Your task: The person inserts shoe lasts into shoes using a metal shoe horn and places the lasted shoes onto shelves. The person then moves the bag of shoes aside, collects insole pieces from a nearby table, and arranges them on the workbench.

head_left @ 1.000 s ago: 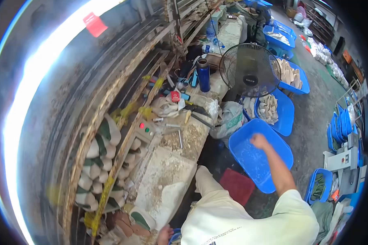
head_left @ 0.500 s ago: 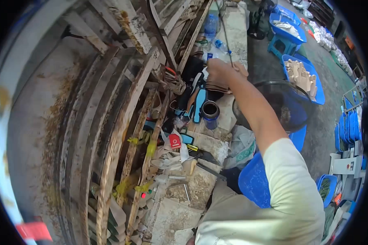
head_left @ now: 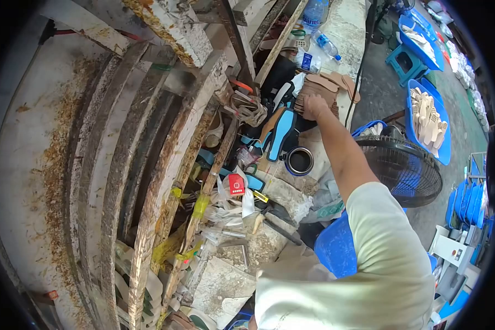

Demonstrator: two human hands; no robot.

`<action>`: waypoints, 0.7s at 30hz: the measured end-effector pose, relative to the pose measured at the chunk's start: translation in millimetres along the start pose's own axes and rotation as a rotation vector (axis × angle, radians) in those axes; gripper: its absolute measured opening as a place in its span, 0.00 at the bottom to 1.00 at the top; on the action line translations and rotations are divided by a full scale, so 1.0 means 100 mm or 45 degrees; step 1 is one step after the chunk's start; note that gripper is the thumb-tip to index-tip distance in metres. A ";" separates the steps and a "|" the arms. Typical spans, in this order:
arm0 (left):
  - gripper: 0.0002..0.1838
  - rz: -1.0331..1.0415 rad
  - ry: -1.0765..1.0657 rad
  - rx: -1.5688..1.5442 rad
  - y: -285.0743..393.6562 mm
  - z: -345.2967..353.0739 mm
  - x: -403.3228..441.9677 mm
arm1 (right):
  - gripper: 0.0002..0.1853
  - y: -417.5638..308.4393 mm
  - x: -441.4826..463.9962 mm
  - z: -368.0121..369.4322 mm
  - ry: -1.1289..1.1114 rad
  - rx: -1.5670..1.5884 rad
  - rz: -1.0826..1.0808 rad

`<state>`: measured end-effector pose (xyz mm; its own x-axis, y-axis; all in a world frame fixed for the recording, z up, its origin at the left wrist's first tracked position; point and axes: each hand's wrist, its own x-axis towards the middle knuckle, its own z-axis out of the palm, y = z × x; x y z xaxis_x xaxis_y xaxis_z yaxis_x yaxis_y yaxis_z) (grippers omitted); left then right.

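My right hand (head_left: 315,106) reaches out to a stack of brown insole-shaped pieces (head_left: 320,85) on the worktop. Its fingers are curled onto the near edge of the stack. More brown pieces (head_left: 350,88) lie loose just right of it. Blue-and-black insoles (head_left: 282,133) lie to the left of my hand, and an open-topped blue flask (head_left: 300,161) stands nearer to me. Only a sliver of my left hand (head_left: 252,323) shows at the bottom edge, beside my shirt; its fingers are hidden.
A black fan (head_left: 399,170) stands right of my forearm. Blue tubs (head_left: 445,148) with pale pieces line the floor beyond. Water bottles (head_left: 325,45) lie at the worktop's far end. Worn wooden rails (head_left: 165,187) run along the left. A red box (head_left: 236,184) and a metal tool (head_left: 244,254) lie nearer.
My right hand has gone from above the blue tub to the brown stack, and its fingers now rest on it. The view has shifted toward the far part of the worktop.
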<state>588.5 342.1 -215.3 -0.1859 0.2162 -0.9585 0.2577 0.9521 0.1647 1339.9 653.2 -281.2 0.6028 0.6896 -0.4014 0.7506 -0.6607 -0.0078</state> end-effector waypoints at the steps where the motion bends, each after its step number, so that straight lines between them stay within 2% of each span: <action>1: 0.22 -0.002 0.001 -0.001 0.00 0.02 0.00 | 0.26 -0.08 -0.03 -0.02 -0.004 -0.003 -0.002; 3: 0.22 0.000 0.001 -0.008 0.00 0.06 -0.03 | 0.30 -0.16 -0.07 -0.03 0.022 -0.010 -0.003; 8: 0.22 0.026 -0.002 -0.028 -0.01 0.07 -0.06 | 0.31 -0.17 0.00 0.10 0.238 0.029 -0.036; 11: 0.22 0.033 0.003 -0.053 -0.04 0.04 -0.04 | 0.31 -0.26 0.03 0.13 0.265 0.005 -0.014; 14: 0.22 0.036 0.020 -0.104 -0.10 0.02 -0.05 | 0.25 -0.36 0.16 0.35 0.330 -0.167 -0.007; 16: 0.22 0.036 0.035 -0.131 -0.18 -0.02 -0.09 | 0.24 -0.39 0.04 0.22 0.306 -0.262 0.070; 21: 0.22 0.006 0.056 -0.191 -0.39 -0.01 -0.16 | 0.17 -0.39 -0.05 0.30 0.421 -0.291 0.067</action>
<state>580.5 301.9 -206.0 -0.2271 0.2265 -0.9472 0.1149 0.9720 0.2049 1299.4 666.9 -306.4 0.6686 0.7394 -0.0792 0.7347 -0.6404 0.2240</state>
